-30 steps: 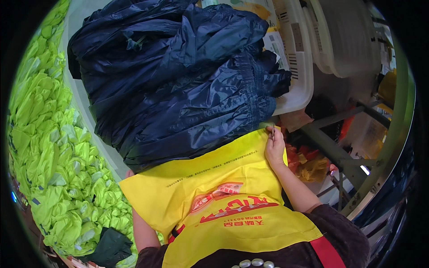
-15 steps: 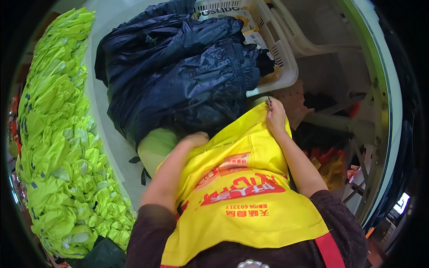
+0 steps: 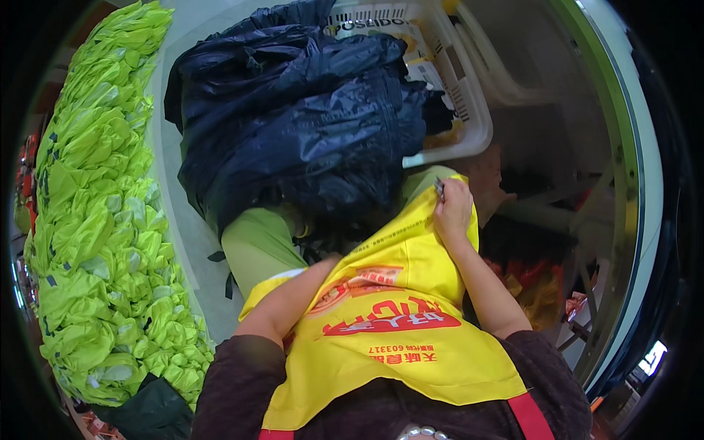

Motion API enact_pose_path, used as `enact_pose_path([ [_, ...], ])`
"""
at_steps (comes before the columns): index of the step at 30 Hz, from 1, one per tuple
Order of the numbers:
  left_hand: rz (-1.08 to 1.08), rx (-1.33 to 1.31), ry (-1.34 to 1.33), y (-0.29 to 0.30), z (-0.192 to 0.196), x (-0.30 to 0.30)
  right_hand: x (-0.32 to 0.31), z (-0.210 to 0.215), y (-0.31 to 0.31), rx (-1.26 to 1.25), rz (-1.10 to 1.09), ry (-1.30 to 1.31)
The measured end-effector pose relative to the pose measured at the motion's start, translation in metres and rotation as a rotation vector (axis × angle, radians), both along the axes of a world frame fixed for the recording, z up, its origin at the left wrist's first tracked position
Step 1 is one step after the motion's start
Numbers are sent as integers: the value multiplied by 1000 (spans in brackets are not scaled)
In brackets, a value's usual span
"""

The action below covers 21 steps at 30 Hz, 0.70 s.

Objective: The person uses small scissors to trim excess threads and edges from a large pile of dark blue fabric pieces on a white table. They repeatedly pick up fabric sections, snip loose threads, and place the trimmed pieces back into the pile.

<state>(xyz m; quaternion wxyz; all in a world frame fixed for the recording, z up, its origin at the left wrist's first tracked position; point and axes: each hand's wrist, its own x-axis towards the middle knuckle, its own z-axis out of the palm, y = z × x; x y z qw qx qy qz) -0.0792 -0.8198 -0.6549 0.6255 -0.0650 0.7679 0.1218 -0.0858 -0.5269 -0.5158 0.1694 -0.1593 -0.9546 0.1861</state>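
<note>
We are looking straight down our own chest here, over a yellow apron [image 3: 400, 345] with red print. Our right hand [image 3: 452, 207] is up at the apron's far top edge, fingers curled tight and pinching a small grey metal tool [image 3: 438, 188] that pokes out just above the knuckles; we cannot tell what kind of tool it is. That hand rests against the yellow cloth, right at the edge of the dark pile.

Our left forearm [image 3: 290, 302] runs up and across the apron, and the left hand disappears under the heap of navy blue garments [image 3: 301, 117], so whether it is spread or gripping we cannot tell. Just beside that arm lies a light green piece of fabric [image 3: 257, 246], partly tucked beneath the navy heap, with a dark strap showing at its edge.

The navy pile is big and crumpled, and sits on a pale worktable [image 3: 176, 220]. Behind it, touching its right side, stands a white slatted plastic basket [image 3: 462, 110] with some yellow and white packaging inside.

Far left, a long bank of bright lime-green garments [image 3: 95, 220] runs down the table's edge, well apart from both hands.
</note>
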Motion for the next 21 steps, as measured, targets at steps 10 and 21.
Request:
enact_pose_path([
  [10,132,140,-53,98,74,-46,-34,13,62,-120,90,-33],
  [21,2021,803,581,-75,149,-149,-144,-33,-2,-695,-48,-74],
])
